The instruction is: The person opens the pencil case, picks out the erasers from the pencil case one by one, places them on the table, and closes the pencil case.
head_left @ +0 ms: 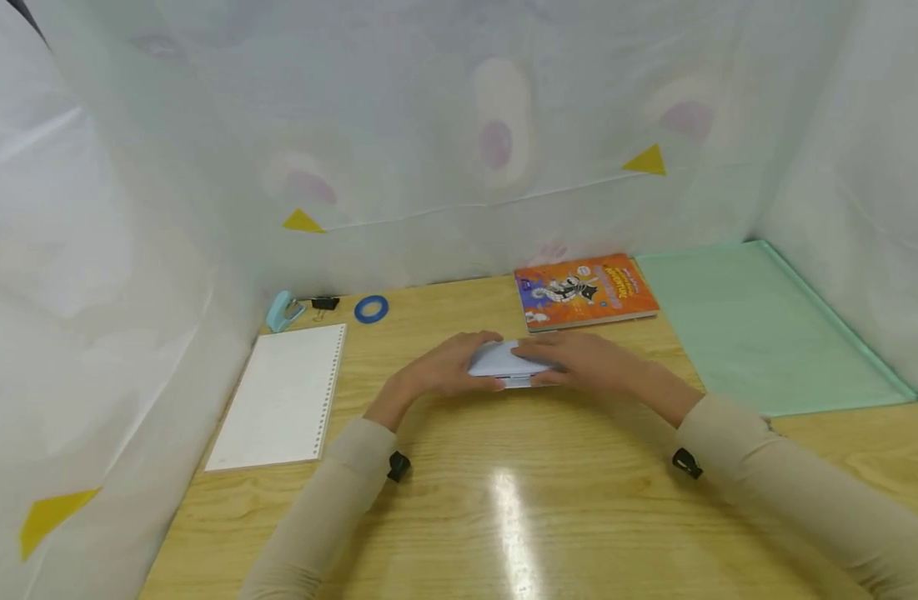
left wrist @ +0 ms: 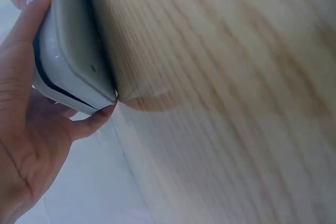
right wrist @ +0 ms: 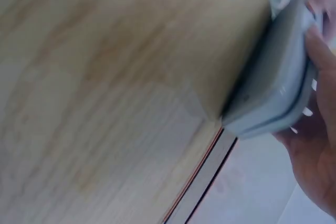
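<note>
A pale blue-grey case with rounded corners lies on the wooden table in the head view. My left hand grips its left end and my right hand grips its right end. In the left wrist view the case shows a dark seam along its side, with my thumb under one corner and a finger on top. In the right wrist view the same case rests against the table edge-on, my fingers wrapped over it.
A white spiral notebook lies at the left. Behind it are a light blue stapler, a black binder clip and a blue tape roll. An orange book and a green sheet lie at the back right. White curtains surround the table.
</note>
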`<control>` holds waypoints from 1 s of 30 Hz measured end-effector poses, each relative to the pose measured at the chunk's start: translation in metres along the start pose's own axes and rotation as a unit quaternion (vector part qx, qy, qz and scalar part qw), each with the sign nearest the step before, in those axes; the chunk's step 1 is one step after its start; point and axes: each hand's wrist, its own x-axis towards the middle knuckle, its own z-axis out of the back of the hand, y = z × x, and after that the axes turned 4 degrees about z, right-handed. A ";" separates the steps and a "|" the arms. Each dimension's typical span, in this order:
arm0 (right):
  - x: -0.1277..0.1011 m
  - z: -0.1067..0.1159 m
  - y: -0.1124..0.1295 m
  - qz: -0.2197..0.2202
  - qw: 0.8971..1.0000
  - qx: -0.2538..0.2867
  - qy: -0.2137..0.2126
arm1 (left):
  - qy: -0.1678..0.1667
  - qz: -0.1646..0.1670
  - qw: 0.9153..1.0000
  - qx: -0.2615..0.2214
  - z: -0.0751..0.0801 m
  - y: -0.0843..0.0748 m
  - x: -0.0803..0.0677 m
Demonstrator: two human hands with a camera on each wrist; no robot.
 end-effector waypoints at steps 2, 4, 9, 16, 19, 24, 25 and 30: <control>-0.006 0.006 -0.005 -0.028 0.998 0.046 0.022 | 0.005 0.005 1.000 0.014 -0.001 -0.002 -0.001; -0.013 0.010 -0.012 -0.056 0.995 0.076 0.042 | 0.008 0.011 1.000 0.021 -0.002 -0.005 -0.002; -0.028 0.012 -0.024 -0.074 0.989 0.112 0.061 | 0.010 0.031 0.999 0.041 -0.006 -0.011 -0.006; -0.033 0.014 -0.026 -0.054 0.989 0.130 0.049 | -0.004 0.036 0.998 0.061 -0.009 -0.013 -0.008; -0.033 0.017 -0.026 -0.059 0.988 0.132 0.053 | -0.008 0.034 0.999 0.041 -0.010 -0.008 -0.009; -0.035 0.030 -0.028 -0.090 0.981 0.162 0.051 | -0.002 0.025 0.999 -0.024 -0.006 0.008 -0.024; -0.036 0.033 -0.029 -0.094 0.980 0.171 0.046 | -0.002 0.029 0.999 -0.042 -0.004 0.011 -0.029; -0.037 0.049 -0.034 -0.117 0.974 0.194 0.012 | -0.028 0.082 0.989 -0.116 0.005 0.021 -0.055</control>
